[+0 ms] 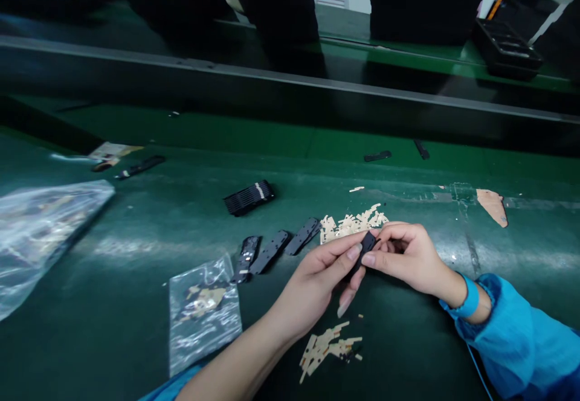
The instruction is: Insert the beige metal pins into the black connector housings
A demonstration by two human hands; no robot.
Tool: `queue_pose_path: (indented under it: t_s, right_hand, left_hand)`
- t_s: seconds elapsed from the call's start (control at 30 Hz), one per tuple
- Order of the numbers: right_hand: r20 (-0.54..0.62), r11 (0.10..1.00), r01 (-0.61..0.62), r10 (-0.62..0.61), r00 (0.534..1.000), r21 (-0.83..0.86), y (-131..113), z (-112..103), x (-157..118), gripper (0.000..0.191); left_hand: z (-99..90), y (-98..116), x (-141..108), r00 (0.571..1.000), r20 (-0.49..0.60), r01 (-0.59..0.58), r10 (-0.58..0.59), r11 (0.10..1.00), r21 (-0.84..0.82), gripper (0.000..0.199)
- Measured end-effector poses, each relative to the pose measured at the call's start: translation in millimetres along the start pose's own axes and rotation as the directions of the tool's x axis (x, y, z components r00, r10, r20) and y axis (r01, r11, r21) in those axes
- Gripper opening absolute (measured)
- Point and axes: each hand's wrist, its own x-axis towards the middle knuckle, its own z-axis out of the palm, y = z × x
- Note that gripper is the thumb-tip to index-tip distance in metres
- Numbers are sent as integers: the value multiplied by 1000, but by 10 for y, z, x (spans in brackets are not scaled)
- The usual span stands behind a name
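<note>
My left hand (333, 265) grips a small black plastic piece (366, 245) between thumb and fingers, above the green work surface. From the other side, my right hand (403, 253) pinches at the edge of that same piece; whether its fingertips also hold a tiny part is hidden. Just behind the hands lies a pile of cream-coloured flat strips (348, 224). A second, smaller heap of strips (328, 349) is in front of them. To the left are several flat black plastic pieces (270, 251), some of them overlapping.
A clear bag of small parts (206, 310) lies left of my left forearm, with a larger plastic bag (43, 232) at the far left. A stack of black pieces (249, 197) sits further back. Behind runs a raised ledge (290, 78) holding a black tray (507, 51).
</note>
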Motion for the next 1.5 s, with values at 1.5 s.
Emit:
queue_pose_path:
  t_s: [1.5]
  right_hand:
    - [-365,832,-217,18,931,-511,-151,-945,560,45]
  left_hand:
    - [-155,145,66,883,-113,-162,455,522,837,55]
